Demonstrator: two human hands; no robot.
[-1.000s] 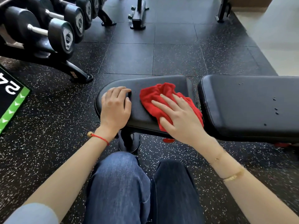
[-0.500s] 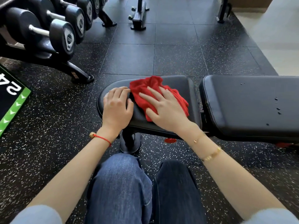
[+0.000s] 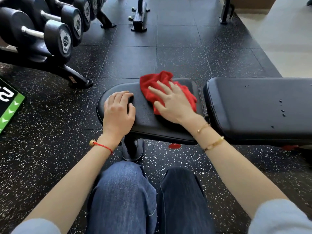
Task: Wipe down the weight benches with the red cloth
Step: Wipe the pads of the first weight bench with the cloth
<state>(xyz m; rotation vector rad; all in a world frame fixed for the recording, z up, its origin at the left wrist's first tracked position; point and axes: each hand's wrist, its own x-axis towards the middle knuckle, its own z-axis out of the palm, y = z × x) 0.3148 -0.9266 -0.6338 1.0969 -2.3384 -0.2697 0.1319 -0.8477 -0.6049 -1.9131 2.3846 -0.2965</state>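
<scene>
A black weight bench lies across the view, with a rounded seat pad at the centre and a long back pad to its right. The crumpled red cloth lies on the far right part of the seat pad. My right hand presses flat on the cloth with straight, spread fingers. My left hand rests on the left end of the seat pad, fingers bent over its surface and holding nothing. A few small marks dot the back pad.
A dumbbell rack stands at the far left, its foot reaching toward the bench. A green and black mat lies at the left edge. Machine bases stand farther back on the speckled rubber floor. My knees are below the bench.
My right hand has slid the red cloth from the near right of the seat pad toward its far edge. The left hand has stayed in place.
</scene>
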